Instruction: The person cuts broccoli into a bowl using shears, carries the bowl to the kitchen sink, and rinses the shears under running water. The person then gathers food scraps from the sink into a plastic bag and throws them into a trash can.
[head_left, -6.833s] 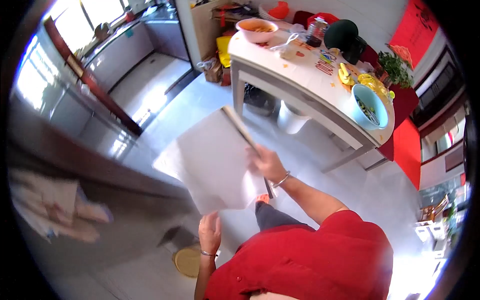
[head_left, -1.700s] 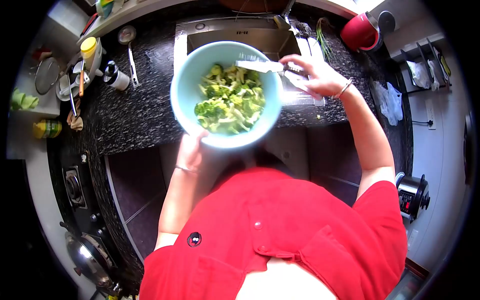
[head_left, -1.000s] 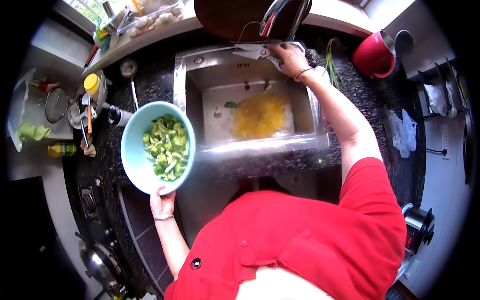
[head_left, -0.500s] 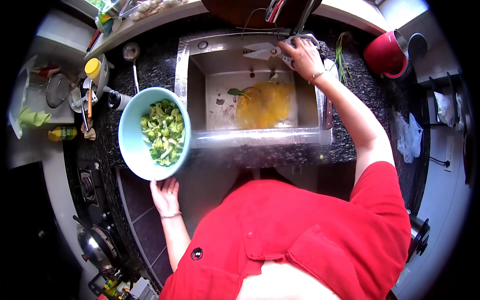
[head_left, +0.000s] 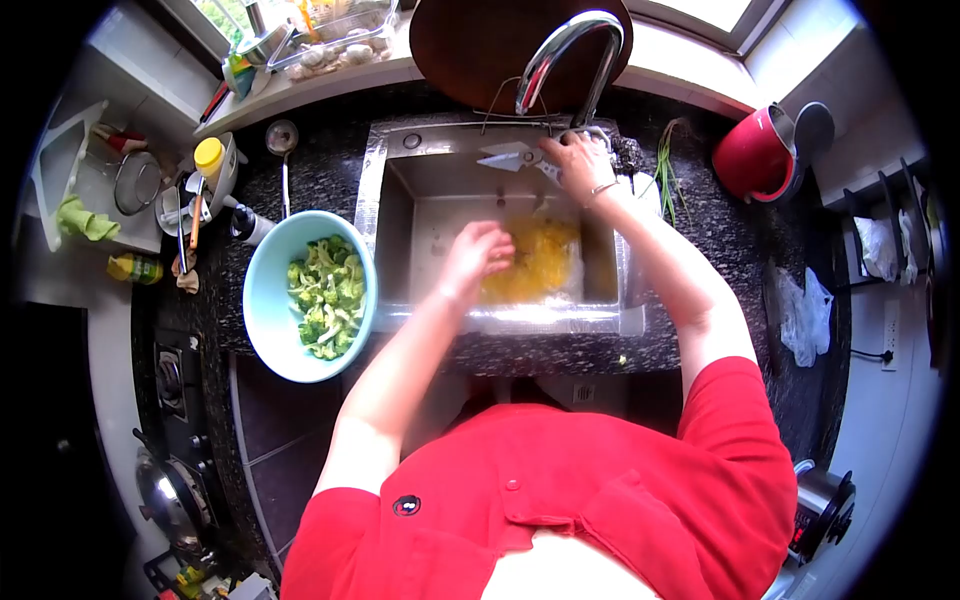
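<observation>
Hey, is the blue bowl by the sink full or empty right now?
Partly full. The blue bowl sits on the counter left of the sink, holding broccoli pieces.

Brushed, shiny steel on the sink (head_left: 395,215) at upper centre; polished chrome on the tap (head_left: 562,45) above. Speckled dark stone, glossy, on the counter (head_left: 720,235). Smooth pale-blue bowl (head_left: 262,300) at left, plastic or glazed, hard to tell. Bare metal scissors (head_left: 512,158) at the right hand (head_left: 578,165). Translucent yellow film under the left hand (head_left: 478,252). Glossy red jug (head_left: 748,152), upper right. Matt red cloth shirt (head_left: 560,510) below.
</observation>
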